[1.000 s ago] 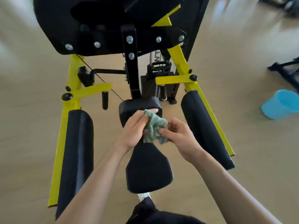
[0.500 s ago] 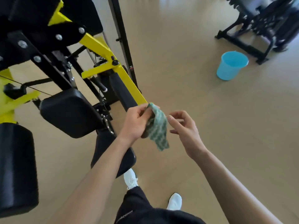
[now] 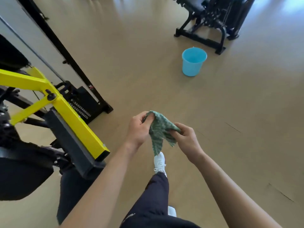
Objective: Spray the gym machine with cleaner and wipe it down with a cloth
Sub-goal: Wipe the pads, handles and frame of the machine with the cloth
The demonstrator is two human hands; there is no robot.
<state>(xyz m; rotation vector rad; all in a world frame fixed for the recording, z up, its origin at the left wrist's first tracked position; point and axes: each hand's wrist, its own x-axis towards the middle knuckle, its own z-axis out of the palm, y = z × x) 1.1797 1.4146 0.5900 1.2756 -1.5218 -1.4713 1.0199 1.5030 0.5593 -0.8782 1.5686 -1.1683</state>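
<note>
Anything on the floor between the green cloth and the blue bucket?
Nothing: head view shows only bare tan floor between the green cloth and the blue bucket.

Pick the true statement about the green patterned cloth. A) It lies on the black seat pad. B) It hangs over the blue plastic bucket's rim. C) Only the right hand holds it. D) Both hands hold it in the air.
D: the left hand and the right hand each grip part of the green patterned cloth.
</note>
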